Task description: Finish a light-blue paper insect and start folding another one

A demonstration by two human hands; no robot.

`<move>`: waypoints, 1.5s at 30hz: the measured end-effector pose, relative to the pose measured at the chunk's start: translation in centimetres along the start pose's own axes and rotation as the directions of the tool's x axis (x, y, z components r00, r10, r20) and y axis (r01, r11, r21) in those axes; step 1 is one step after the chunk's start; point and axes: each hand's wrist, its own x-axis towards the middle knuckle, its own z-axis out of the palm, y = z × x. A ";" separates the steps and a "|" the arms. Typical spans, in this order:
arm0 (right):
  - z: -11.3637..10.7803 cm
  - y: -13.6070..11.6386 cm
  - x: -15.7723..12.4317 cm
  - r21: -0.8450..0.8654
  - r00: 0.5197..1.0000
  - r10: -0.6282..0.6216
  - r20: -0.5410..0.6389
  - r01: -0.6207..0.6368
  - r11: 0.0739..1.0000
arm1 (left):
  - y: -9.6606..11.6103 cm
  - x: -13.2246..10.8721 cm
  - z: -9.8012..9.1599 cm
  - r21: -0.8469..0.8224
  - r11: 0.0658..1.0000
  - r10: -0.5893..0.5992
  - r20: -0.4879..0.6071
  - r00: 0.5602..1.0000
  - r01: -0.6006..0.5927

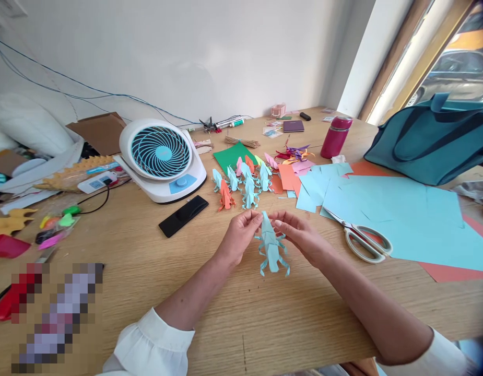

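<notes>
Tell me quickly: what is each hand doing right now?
Left hand: pinching the top of the blue paper insect.
Right hand: pinching the same blue paper insect.

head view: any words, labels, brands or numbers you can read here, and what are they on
Nothing reads clearly.
fan: small mark at the grille's hub, too small to read.
white device left of the fan: its display is too blurred to read.
cards beside the purple notebook: print too small to read.
paper insect, pinched by the left hand and right hand: no print shows.
</notes>
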 end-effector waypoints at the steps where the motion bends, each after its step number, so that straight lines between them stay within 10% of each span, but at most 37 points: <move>1: -0.1 0.0 0.0 -0.058 1.000 0.002 0.024 -0.001 0.998 | -0.1 0.2 -0.2 -0.002 1.000 0.002 -0.049 0.999 -0.002; 14: -0.5 1.2 0.6 -0.246 0.999 -0.012 0.035 0.020 0.969 | -1.3 0.8 -0.7 -0.049 0.997 -0.068 -0.105 0.992 0.063; 28: -5.9 0.6 1.2 -0.827 0.937 -0.275 -0.214 -0.024 0.561 | -3.4 1.3 -1.5 0.445 0.893 0.082 -0.028 0.996 -0.061; 38: -6.0 -0.1 -0.1 -0.925 0.967 -0.217 -0.135 -0.045 0.377 | -4.0 -0.4 0.4 0.646 0.739 0.179 0.086 0.980 -0.191; 45: -6.5 0.6 0.5 -0.866 0.948 -0.271 0.166 0.272 0.421 | -4.1 0.2 1.4 0.698 0.576 0.406 0.207 0.890 -0.425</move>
